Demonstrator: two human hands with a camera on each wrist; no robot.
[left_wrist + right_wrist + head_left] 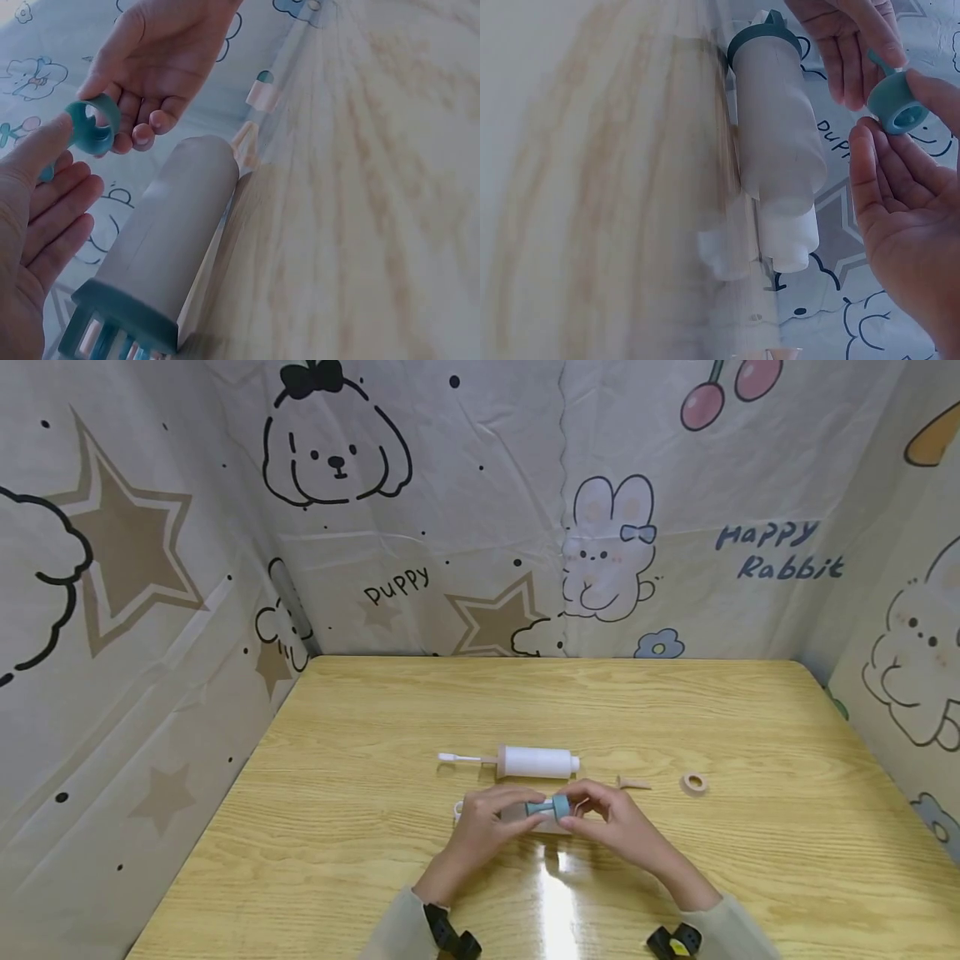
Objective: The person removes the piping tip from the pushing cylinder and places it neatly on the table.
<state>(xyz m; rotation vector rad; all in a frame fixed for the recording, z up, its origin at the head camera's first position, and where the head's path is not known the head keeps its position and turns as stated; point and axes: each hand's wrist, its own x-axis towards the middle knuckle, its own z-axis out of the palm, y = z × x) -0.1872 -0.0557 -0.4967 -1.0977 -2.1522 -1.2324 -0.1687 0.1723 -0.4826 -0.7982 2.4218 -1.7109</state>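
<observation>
Above the table's near middle, my left hand [483, 822] and right hand [617, 827] hold a small teal piece between them. It has a thick ring [561, 807] at the right and a thin stem [538, 808] at the left. My left thumb and fingers pinch the stem side. On the other side, my right thumb and fingertips grip the ring, whose hollow faces my right palm [907, 195]. Just behind the hands lies a pale cylinder [176, 210] with a teal end [127, 315], partly hidden by them in the head view.
Farther back, a white bottle [537, 762] lies on its side, a pink collar [501, 762] and a thin white-tipped brush [459, 758] at its left. Right of it are a small pink stem [634, 783] and a pink ring [694, 784]. Printed cloth [480, 510] hangs behind the table.
</observation>
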